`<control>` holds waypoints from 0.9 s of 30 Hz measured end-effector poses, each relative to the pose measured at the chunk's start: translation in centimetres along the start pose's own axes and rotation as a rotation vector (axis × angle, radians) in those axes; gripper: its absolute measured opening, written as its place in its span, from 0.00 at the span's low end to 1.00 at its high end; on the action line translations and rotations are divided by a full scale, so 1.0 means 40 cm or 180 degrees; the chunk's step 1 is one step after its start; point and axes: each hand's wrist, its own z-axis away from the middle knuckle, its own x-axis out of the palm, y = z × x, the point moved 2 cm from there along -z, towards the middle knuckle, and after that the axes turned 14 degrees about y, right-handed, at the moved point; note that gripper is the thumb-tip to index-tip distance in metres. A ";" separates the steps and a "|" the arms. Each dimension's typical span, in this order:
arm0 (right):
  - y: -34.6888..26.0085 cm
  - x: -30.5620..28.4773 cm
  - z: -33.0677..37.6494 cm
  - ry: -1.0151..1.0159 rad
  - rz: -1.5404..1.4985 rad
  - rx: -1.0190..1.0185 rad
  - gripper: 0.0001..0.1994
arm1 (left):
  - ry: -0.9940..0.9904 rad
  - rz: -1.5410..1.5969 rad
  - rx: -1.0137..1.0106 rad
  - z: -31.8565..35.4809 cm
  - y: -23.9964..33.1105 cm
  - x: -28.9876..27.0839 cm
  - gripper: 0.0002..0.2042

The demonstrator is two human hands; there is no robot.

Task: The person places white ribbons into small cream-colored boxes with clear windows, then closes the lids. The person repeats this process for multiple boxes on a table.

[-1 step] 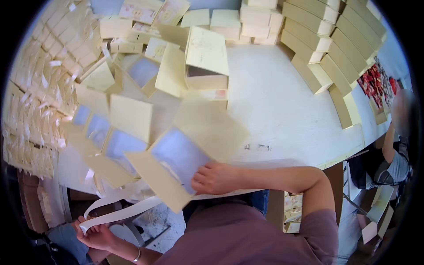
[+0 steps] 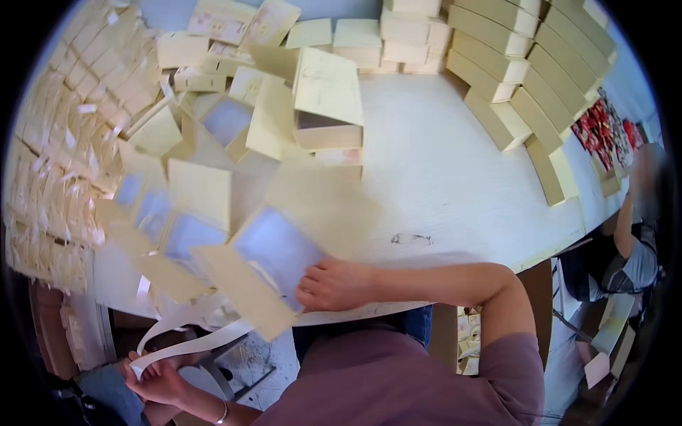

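My left hand (image 2: 153, 380), low at the left below the table edge, is closed on a looped white ribbon (image 2: 195, 344). The ribbon runs up to the near side of an open cream cardboard box (image 2: 245, 287). This box lies tilted at the table's front edge, its pale bluish inside facing up and its lid, blurred, folded back. My right hand (image 2: 337, 284) grips the box's near right edge with curled fingers; the fingertips are partly hidden. Left of it stand more open cream boxes (image 2: 170, 273) with the same pale inside.
Many ribboned boxes (image 2: 53, 177) are stacked along the left. Closed and open boxes (image 2: 330, 85) crowd the back of the white table (image 2: 440, 177). Tall box stacks (image 2: 490, 57) rise at the back right. Another person (image 2: 632, 255) is at the far right, near red items (image 2: 600, 135).
The box and my right hand have shifted slightly left. My left hand keeps its hold on the ribbon, almost in the same place.
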 end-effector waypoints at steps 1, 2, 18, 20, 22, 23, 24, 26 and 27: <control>0.020 0.027 -0.026 0.0054 -0.0012 -0.0051 0.13 | 0.0328 0.0037 -0.0002 -0.012 -0.012 -0.005 0.09; 0.040 0.053 -0.050 0.0076 -0.0033 -0.0124 0.14 | 0.1117 -0.0266 0.0299 -0.001 -0.030 0.021 0.11; 0.482 -0.306 0.128 0.1643 0.1420 0.1208 0.21 | 0.0840 -0.4437 0.2488 0.082 -0.266 -0.174 0.09; 0.594 -0.389 0.113 0.1543 0.1939 0.1476 0.24 | 0.0214 -0.4887 0.2901 0.100 -0.286 -0.170 0.09; 0.713 -0.465 0.084 0.1353 0.2533 0.1367 0.28 | -0.0333 -0.5228 0.3135 0.115 -0.315 -0.155 0.09; 0.772 -0.496 0.061 0.1244 0.2854 0.1245 0.30 | -0.0551 -0.5377 0.3251 0.124 -0.325 -0.147 0.09; 0.832 -0.530 0.028 0.1198 0.3268 0.1095 0.31 | -0.0698 -0.5482 0.3332 0.133 -0.329 -0.141 0.10; 0.930 -0.595 -0.042 0.1193 0.3891 0.0891 0.32 | -0.0974 -0.5653 0.3439 0.146 -0.337 -0.128 0.11; 0.966 -0.625 -0.067 0.1220 0.4099 0.0863 0.31 | -0.1106 -0.5711 0.3442 0.152 -0.339 -0.116 0.11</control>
